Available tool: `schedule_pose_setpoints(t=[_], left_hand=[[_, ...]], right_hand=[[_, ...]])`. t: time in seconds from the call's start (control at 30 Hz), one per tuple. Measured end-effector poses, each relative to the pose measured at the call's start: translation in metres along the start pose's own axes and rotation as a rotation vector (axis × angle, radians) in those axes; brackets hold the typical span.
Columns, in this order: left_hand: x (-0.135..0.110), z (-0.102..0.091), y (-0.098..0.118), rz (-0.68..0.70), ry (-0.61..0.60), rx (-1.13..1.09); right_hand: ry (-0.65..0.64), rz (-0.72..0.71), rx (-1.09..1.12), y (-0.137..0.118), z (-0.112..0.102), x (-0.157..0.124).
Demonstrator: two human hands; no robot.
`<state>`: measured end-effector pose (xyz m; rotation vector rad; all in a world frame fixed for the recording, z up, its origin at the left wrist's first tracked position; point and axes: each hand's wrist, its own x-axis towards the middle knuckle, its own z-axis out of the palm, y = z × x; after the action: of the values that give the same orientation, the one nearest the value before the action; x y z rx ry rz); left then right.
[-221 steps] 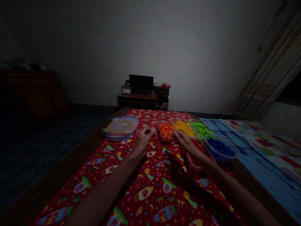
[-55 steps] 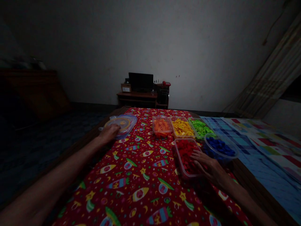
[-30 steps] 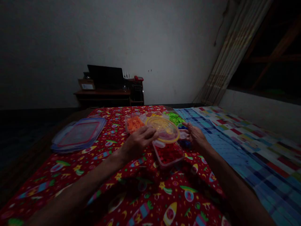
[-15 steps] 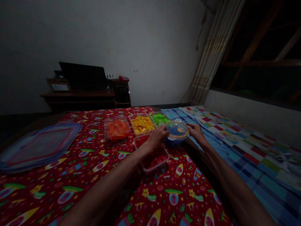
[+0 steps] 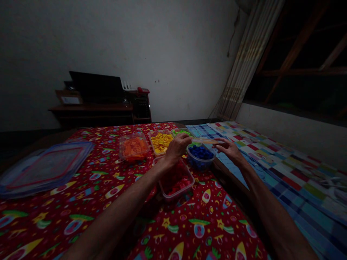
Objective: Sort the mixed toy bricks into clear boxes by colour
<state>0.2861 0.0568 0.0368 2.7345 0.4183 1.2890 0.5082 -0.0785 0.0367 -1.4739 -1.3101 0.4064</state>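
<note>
A round clear lid [image 5: 204, 141] with a yellowish rim is held nearly edge-on between my two hands. My left hand [image 5: 178, 145] grips its left edge, and my right hand [image 5: 226, 147] pinches the right edge. Just below the lid stands the round tub [image 5: 202, 163], uncovered, with blue pieces [image 5: 200, 152] inside. Under my left forearm is a rectangular box [image 5: 177, 196] of red pieces, partly hidden. Behind my left hand sit a box of yellow pieces [image 5: 161, 141] and a box of green pieces [image 5: 182, 132]. A box of orange pieces [image 5: 134, 148] stands farther left.
Several flat lids [image 5: 48, 168] lie stacked on the left of the red patterned cloth [image 5: 108, 216]. A bed with a checked cover [image 5: 271, 155] adjoins on the right. At the back are a desk [image 5: 92, 108] with a monitor [image 5: 96, 86] and a red telephone [image 5: 142, 90].
The lid has come up off the round tub, lifted by both hands and tilted edge-on. The blue pieces are now uncovered.
</note>
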Motion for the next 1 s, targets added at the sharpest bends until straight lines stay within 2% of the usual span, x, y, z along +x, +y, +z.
schedule_pose_setpoints(t=[0.07, 0.13, 0.23, 0.33, 0.47, 0.53, 0.6, 0.77, 1.0], left_hand=[[0.007, -0.002, 0.003, -0.062, 0.09, -0.123], [0.015, -0.004, 0.007, -0.184, 0.179, -0.24], [0.029, -0.004, 0.011, -0.402, 0.191, -0.377], [0.037, 0.006, 0.006, -0.585, 0.075, -0.461], [0.032, 0.029, -0.008, -0.796, -0.076, -0.512], [0.026, 0.039, -0.013, -0.828, -0.096, -0.504], [0.021, 0.046, -0.016, -0.845, -0.111, -0.48], [0.014, 0.053, -0.02, -0.898, -0.17, -0.402], [0.006, 0.055, -0.019, -0.969, -0.233, -0.392]], right_hand=[[0.105, -0.055, -0.104, -0.008, -0.003, 0.0], [0.249, -0.125, -0.217, -0.017, -0.006, 0.002], [0.324, -0.136, -0.313, -0.026, -0.012, 0.011], [0.251, 0.014, -0.268, -0.019, -0.014, 0.023], [0.181, 0.298, -0.168, 0.012, -0.005, 0.037], [0.16, 0.418, -0.162, 0.028, 0.001, 0.043], [0.15, 0.477, -0.19, 0.039, 0.007, 0.047], [0.114, 0.495, -0.309, 0.055, 0.014, 0.051], [0.109, 0.513, -0.13, 0.06, 0.022, 0.042]])
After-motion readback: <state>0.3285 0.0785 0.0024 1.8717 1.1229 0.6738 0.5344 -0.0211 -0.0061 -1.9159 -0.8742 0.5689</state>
